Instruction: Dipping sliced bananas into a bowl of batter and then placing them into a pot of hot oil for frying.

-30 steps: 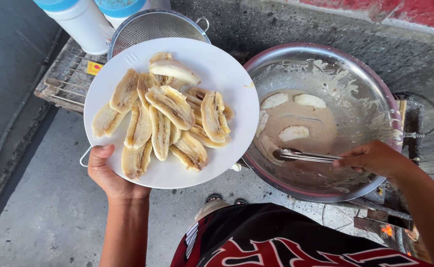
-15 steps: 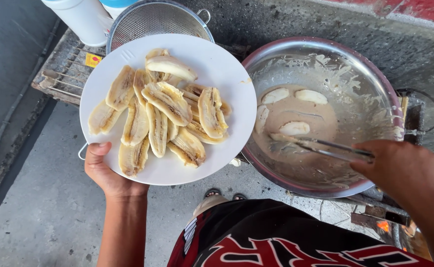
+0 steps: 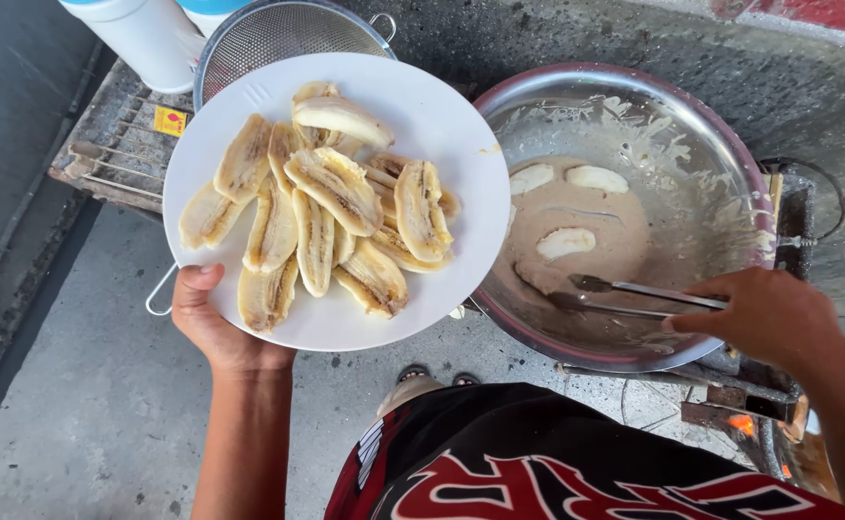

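My left hand (image 3: 212, 323) holds a round white plate (image 3: 442, 125) from below, thumb on its near rim. Several halved, peeled banana slices (image 3: 331, 188) lie heaped on it. To the right stands a large steel bowl (image 3: 721, 173) with pale brown batter (image 3: 586, 207), and three banana pieces (image 3: 565, 242) float in it. My right hand (image 3: 764, 318) grips metal tongs (image 3: 624, 297) at the bowl's near rim. The tong tips dip into the batter just in front of the nearest piece.
A metal mesh strainer (image 3: 278, 34) sits behind the plate on a wire rack (image 3: 104, 144). White containers with blue lids (image 3: 143, 34) stand at the top left. A glowing burner (image 3: 740, 424) shows under the bowl's right side. Grey concrete floor lies below.
The tongs have swung down toward the near side of the batter, and my right hand moved closer to me. The plate stays held in about the same place.
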